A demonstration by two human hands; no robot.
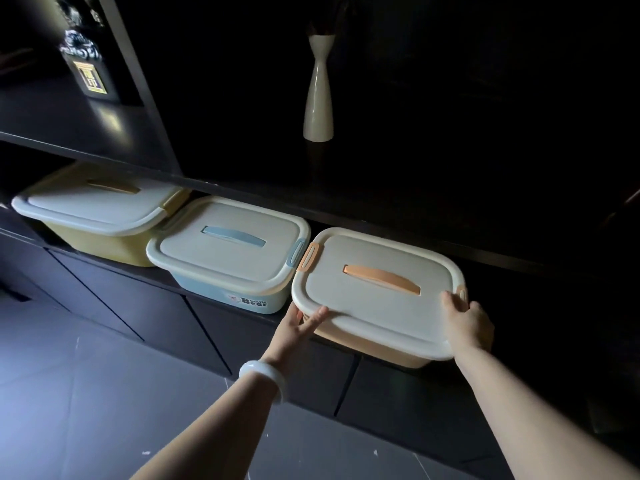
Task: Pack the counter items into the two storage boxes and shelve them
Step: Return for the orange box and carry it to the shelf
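- Three lidded plastic storage boxes sit in a row in the low dark shelf bay (242,188): a yellow box with a pale lid (100,216) at the left, a light blue box with a blue lid handle (228,251) in the middle, and an orange-trimmed cream box with an orange lid handle (377,299) at the right, its near end overhanging the shelf edge.
- The left hand (298,327) lies at the orange box's near-left corner, fingers spread and loose along the lid rim, not clamped.
- The right hand (467,320) wraps the near-right corner beside the side latch, fingers curled over the rim.
- The step appears to be seating this box fully in the bay.
- Done well, both hands would push evenly so the box goes in square, parallel to the blue box just beside it, without catching the two neighbouring latches.
- Pressing low on the rim rather than the lid should avoid popping it.
- A tall white vase (318,95) stands on the shelf above, well apart.
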